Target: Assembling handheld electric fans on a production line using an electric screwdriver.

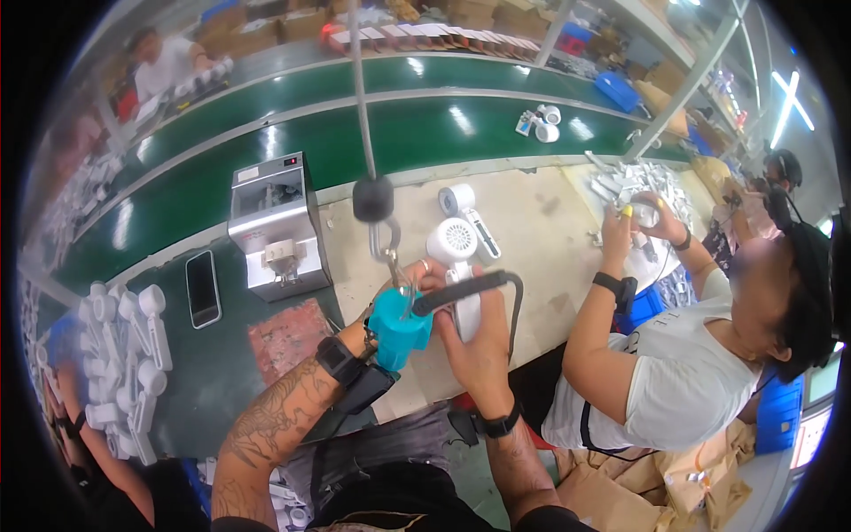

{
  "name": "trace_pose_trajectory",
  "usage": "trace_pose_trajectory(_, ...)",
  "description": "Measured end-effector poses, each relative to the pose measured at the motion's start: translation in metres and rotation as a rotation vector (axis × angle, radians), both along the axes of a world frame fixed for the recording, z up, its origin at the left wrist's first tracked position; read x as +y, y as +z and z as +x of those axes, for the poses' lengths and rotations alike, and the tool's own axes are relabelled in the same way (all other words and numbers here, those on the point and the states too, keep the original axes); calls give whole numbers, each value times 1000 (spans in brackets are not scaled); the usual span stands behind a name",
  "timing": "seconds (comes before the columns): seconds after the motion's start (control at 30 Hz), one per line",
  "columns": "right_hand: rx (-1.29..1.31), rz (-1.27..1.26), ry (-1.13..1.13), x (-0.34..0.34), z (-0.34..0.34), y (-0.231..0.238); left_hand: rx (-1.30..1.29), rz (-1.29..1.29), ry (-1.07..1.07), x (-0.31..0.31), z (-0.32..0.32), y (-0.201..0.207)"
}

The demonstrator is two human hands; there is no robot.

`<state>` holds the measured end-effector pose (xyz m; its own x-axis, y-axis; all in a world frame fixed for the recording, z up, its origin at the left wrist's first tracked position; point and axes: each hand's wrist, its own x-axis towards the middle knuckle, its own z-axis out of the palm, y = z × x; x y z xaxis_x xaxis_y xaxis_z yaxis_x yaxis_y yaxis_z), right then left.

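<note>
A white handheld fan (452, 241) with a round slotted head is between my hands, its handle pointing toward me. My right hand (479, 350) is closed round the lower handle. My left hand (424, 275), partly hidden, has its fingers closed on the fan's left side just below the head. In front of my left wrist hangs a teal power tool (399, 328) with a black cable (465, 288), on a metal hook below a black weight (373, 197). Its lower end is out of sight. Just beyond the fan lies another white fan part (456, 200) beside an open handle piece (479, 235).
Left of me stand a metal box machine (279, 226), a phone (203, 288), a worn red mat (288, 337) and piled white fans (128, 355). A co-worker (674, 372) on my right handles a white part near heaped pieces (620, 182). Behind runs a green conveyor (399, 133).
</note>
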<state>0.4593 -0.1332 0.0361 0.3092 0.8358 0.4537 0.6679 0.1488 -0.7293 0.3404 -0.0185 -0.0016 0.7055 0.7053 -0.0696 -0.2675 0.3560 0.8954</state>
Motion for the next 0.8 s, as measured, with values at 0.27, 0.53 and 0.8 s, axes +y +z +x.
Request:
trace_pose_trajectory(0.27, 23, 192, -352, 48, 99, -37, -159, 0, -68, 7, -32, 18)
trace_pose_trajectory(0.53, -477, 33, -611, 70, 118, -42, 174, 310, 296, -25, -56, 54)
trace_pose_trajectory(0.8, -128, 305, 405, -7, -38, 52, 295, 472, 310, -35, -45, 8)
